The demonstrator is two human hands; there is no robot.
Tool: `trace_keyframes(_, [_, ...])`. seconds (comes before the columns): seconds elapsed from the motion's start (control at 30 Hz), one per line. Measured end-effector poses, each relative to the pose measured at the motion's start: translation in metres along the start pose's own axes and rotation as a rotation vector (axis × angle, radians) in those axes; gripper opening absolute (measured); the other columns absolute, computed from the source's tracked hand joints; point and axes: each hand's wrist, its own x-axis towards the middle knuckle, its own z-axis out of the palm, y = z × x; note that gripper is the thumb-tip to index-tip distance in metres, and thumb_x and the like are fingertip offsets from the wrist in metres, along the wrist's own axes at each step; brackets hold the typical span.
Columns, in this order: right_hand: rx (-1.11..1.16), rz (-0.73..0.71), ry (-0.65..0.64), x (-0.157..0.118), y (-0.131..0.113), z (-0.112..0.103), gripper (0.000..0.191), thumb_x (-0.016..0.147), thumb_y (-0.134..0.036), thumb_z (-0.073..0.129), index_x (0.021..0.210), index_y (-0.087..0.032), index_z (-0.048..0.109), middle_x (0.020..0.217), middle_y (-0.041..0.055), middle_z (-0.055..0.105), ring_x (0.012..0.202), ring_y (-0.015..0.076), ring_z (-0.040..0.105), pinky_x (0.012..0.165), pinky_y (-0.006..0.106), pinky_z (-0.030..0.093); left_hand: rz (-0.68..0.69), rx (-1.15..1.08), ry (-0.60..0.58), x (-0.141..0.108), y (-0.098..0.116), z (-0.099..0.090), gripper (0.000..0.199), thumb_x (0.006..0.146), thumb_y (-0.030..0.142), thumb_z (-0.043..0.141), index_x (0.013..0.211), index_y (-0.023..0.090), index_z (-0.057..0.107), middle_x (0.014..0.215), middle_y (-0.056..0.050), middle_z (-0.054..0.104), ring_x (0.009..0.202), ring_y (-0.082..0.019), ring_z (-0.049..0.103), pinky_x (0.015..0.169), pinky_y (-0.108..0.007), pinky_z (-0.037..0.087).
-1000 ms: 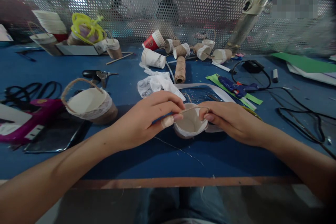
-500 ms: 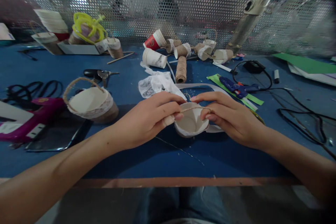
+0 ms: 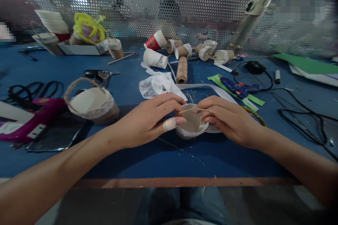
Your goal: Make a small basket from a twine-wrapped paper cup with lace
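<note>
A small paper cup [image 3: 190, 135] with a white lace band round its rim stands upright on the blue table between my hands. A twine handle [image 3: 194, 110] arches across its mouth. My left hand [image 3: 158, 116] is closed round the cup's left side, its thumb, wrapped in a bandage, in front and its fingers behind. At the right rim, my right hand [image 3: 227, 117] pinches the cup where the handle's end meets it; some fingertips reach inside the mouth. White ribbon [image 3: 213, 128] lies partly hidden under my right hand.
A larger twine-handled cup [image 3: 91, 102] stands left, near a magenta tool [image 3: 50, 112]. Behind my hands are crumpled white plastic [image 3: 161, 84], a twine spool [image 3: 182, 70] and tipped cups. A blue glue gun [image 3: 239, 88] and black cables lie right.
My left thumb has straightened and shifted slightly along the cup's near side. My right fingers have drawn in closer together at the rim. The cup has barely moved.
</note>
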Motion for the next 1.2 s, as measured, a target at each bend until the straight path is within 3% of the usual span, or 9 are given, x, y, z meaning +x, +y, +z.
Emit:
trace_keyframes(0.17, [0.004, -0.005, -0.002, 0.0000, -0.0001, 0.0003, 0.022, 0.110, -0.028, 0.040, 0.101, -0.019, 0.057, 0.109, 0.0115, 0.069, 0.101, 0.0181, 0.065, 0.089, 0.032, 0.056, -0.008, 0.023, -0.056, -0.0026, -0.0052, -0.0014, 0.039, 0.097, 0.057, 0.062, 0.110, 0.020, 0.058, 0.138, -0.012, 0.059, 0.124, -0.027, 0.061, 0.097, -0.034, 0.050])
trace_keyframes(0.37, [0.003, -0.016, 0.015, -0.0005, -0.0005, 0.0007, 0.021, 0.110, -0.027, 0.041, 0.101, -0.017, 0.057, 0.109, 0.0124, 0.068, 0.102, 0.0181, 0.064, 0.091, 0.031, 0.055, -0.003, 0.050, -0.057, -0.0019, -0.0060, 0.0019, 0.039, 0.097, 0.057, 0.063, 0.111, 0.020, 0.056, 0.139, -0.013, 0.059, 0.123, -0.029, 0.062, 0.096, -0.036, 0.052])
trace_keyframes(0.63, [0.003, 0.062, -0.012, -0.0044, -0.0016, 0.0009, 0.026, 0.110, -0.029, 0.040, 0.096, -0.018, 0.058, 0.126, 0.0145, 0.059, 0.115, 0.0209, 0.060, 0.087, 0.032, 0.055, -0.037, 0.026, -0.055, -0.0022, -0.0039, 0.0029, 0.039, 0.097, 0.056, 0.064, 0.112, 0.022, 0.055, 0.139, -0.012, 0.060, 0.126, -0.028, 0.061, 0.099, -0.037, 0.052])
trace_keyframes(0.83, [0.037, 0.075, -0.010, -0.0061, -0.0008, 0.0020, 0.023, 0.109, -0.028, 0.043, 0.096, -0.017, 0.058, 0.131, 0.0148, 0.056, 0.124, 0.0226, 0.054, 0.096, 0.036, 0.055, -0.050, 0.015, -0.059, -0.0017, -0.0039, 0.0042, 0.038, 0.096, 0.055, 0.065, 0.112, 0.022, 0.055, 0.140, -0.011, 0.059, 0.127, -0.028, 0.061, 0.097, -0.035, 0.052])
trace_keyframes(1.03, [0.023, 0.073, -0.016, -0.0068, 0.0000, 0.0012, 0.021, 0.108, -0.027, 0.044, 0.097, -0.018, 0.059, 0.133, 0.0157, 0.055, 0.123, 0.0248, 0.057, 0.097, 0.041, 0.056, -0.161, -0.047, -0.102, -0.0015, -0.0022, 0.0055, 0.040, 0.091, 0.054, 0.071, 0.108, 0.022, 0.056, 0.119, -0.006, 0.069, 0.106, -0.024, 0.067, 0.085, -0.031, 0.051])
trace_keyframes(1.2, [0.018, 0.070, -0.036, -0.0093, -0.0014, -0.0008, 0.017, 0.107, -0.026, 0.045, 0.097, -0.019, 0.058, 0.136, 0.0158, 0.053, 0.125, 0.0258, 0.057, 0.096, 0.041, 0.057, -0.114, -0.078, -0.062, -0.0019, -0.0036, 0.0079, 0.040, 0.092, 0.055, 0.071, 0.108, 0.022, 0.056, 0.115, -0.006, 0.069, 0.104, -0.025, 0.067, 0.084, -0.032, 0.050])
